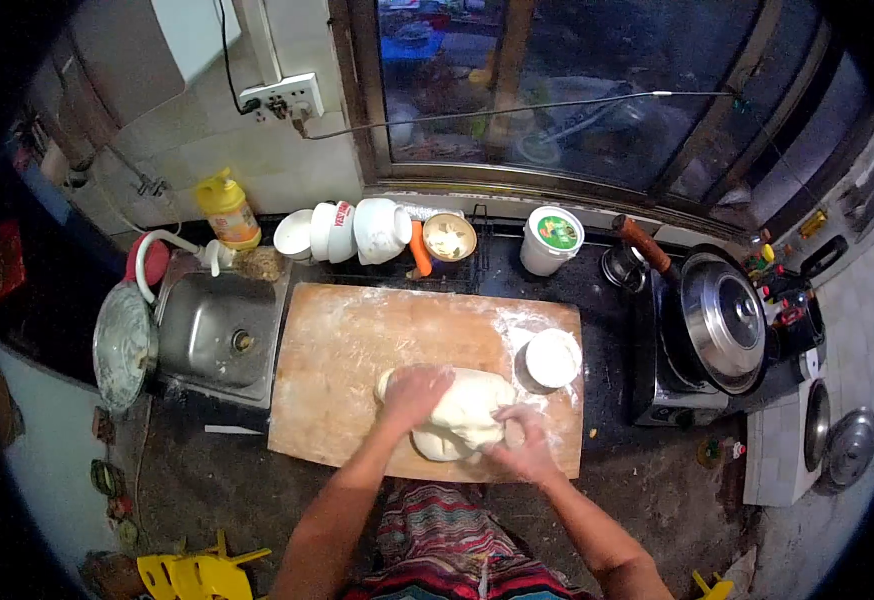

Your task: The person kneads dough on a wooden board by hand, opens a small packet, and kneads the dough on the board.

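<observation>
A large pale lump of dough point(472, 405) lies folded on a floured wooden board point(342, 330). My left hand point(417, 393) rests flat over the dough's left end, its fingers lying along the top. At the right end, my right hand point(525, 448) pinches the dough's near edge between thumb and fingers, with flour on the skin. A white bowl of flour point(553, 359) stands on the board just beyond my right hand.
Left of the board is a steel sink point(219, 345). Along the back stand stacked bowls point(382, 230), an orange-handled tool point(420, 250) and a white tub point(551, 242). A lidded pan point(722, 312) sits on the stove at right, its handle pointing toward the window.
</observation>
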A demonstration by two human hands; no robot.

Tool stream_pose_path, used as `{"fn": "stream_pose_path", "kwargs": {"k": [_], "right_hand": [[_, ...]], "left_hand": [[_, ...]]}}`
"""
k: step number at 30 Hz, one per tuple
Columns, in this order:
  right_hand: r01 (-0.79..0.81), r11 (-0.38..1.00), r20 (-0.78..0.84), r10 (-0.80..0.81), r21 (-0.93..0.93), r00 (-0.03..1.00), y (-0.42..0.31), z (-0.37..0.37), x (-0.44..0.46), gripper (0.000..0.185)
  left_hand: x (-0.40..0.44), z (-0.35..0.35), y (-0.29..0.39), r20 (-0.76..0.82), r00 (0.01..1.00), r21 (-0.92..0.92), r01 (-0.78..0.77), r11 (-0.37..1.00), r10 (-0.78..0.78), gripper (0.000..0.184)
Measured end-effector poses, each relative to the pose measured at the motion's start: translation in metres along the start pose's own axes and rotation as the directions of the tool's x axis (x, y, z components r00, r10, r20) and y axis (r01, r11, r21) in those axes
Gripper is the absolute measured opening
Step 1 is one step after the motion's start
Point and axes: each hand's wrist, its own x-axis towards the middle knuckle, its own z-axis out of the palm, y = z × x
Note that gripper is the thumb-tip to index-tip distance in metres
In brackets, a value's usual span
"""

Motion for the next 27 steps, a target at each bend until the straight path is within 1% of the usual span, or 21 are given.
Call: {"fn": "stream_pose_path", "kwargs": {"k": [1, 2, 3, 4, 5, 7, 8, 9, 10, 11, 14, 17, 20, 22, 23, 25, 26, 27], "right_hand": [[-0.145, 0.972, -0.099, 0.165, 0.183, 0.981, -0.003, 0.000, 0.001, 0.037], [-0.011, 0.999, -0.107, 0.007, -0.038, 0.994, 0.003, 0.006, 0.004, 0.042], [0.126, 0.958, -0.081, -0.151, -0.259, 0.985, 0.011, 0.011, 0.009, 0.047], [0.256, 0.848, -0.022, -0.301, -0.464, 0.953, 0.018, 0.015, 0.016, 0.053], [0.351, 0.801, 0.057, -0.371, -0.485, 0.927, 0.023, 0.029, 0.017, 0.057], [0.381, 0.747, 0.082, -0.404, -0.545, 0.911, 0.032, 0.039, 0.013, 0.058], [0.395, 0.716, 0.095, -0.421, -0.576, 0.902, 0.035, 0.042, 0.019, 0.059], [0.400, 0.723, 0.095, -0.424, -0.564, 0.901, 0.039, 0.045, 0.026, 0.060], [0.383, 0.720, 0.056, -0.433, -0.579, 0.900, 0.042, 0.048, 0.036, 0.053], [0.365, 0.717, 0.018, -0.442, -0.594, 0.897, 0.044, 0.052, 0.052, 0.049], [0.314, 0.704, -0.062, -0.453, -0.637, 0.889, 0.033, 0.057, 0.105, 0.048], [0.248, 0.706, -0.120, -0.427, -0.663, 0.896, 0.035, 0.061, 0.155, 0.045], [0.173, 0.714, -0.172, -0.383, -0.678, 0.908, 0.034, 0.065, 0.194, 0.040], [0.145, 0.730, -0.212, -0.374, -0.668, 0.903, 0.028, 0.065, 0.216, 0.038], [0.108, 0.737, -0.229, -0.341, -0.667, 0.912, 0.029, 0.065, 0.224, 0.037], [0.031, 0.751, -0.265, -0.270, -0.660, 0.926, 0.030, 0.066, 0.233, 0.034], [0.016, 0.744, -0.233, -0.229, -0.667, 0.945, 0.026, 0.065, 0.232, 0.034], [0.006, 0.738, -0.199, -0.191, -0.675, 0.961, 0.016, 0.062, 0.229, 0.034]], "left_hand": [[-0.015, 0.025, -0.013, -0.082, 0.990, 0.193, -0.093, 0.977, 0.111, 0.042], [-0.037, 0.031, -0.006, -0.178, 0.979, 0.172, -0.064, 0.983, 0.095, 0.043], [-0.060, 0.033, 0.011, -0.273, 0.959, 0.146, -0.040, 0.988, 0.079, 0.045], [-0.074, 0.040, 0.021, -0.367, 0.928, 0.116, -0.022, 0.993, 0.064, 0.047], [-0.082, 0.055, 0.021, -0.474, 0.877, 0.090, -0.038, 0.995, 0.076, 0.046], [-0.090, 0.078, 0.018, -0.665, 0.743, 0.038, -0.075, 0.996, 0.081, 0.046], [-0.079, 0.078, 0.013, -0.690, 0.718, 0.047, -0.084, 0.995, 0.094, 0.045], [-0.071, 0.079, 0.007, -0.710, 0.697, 0.055, -0.090, 0.994, 0.102, 0.045], [-0.064, 0.080, 0.002, -0.728, 0.677, 0.060, -0.095, 0.994, 0.108, 0.044], [-0.048, 0.077, -0.004, -0.728, 0.676, 0.070, -0.089, 0.994, 0.112, 0.045], [0.007, 0.057, -0.019, -0.737, 0.662, 0.131, -0.058, 0.990, 0.136, 0.043], [0.058, 0.030, -0.028, -0.721, 0.680, 0.123, -0.065, 0.990, 0.134, 0.040], [0.100, 0.010, -0.035, -0.651, 0.755, 0.141, 0.018, 0.990, 0.079, 0.036], [0.125, 0.000, -0.042, -0.644, 0.760, 0.167, 0.035, 0.985, 0.082, 0.036], [0.134, -0.003, -0.043, -0.639, 0.765, 0.180, 0.038, 0.983, 0.088, 0.036], [0.146, -0.012, -0.041, -0.611, 0.785, 0.120, -0.041, 0.992, 0.106, 0.039], [0.145, -0.015, -0.040, -0.596, 0.795, 0.090, -0.077, 0.993, 0.116, 0.041], [0.145, -0.015, -0.047, -0.509, 0.861, -0.051, -0.027, 0.998, -0.002, 0.042]]}}
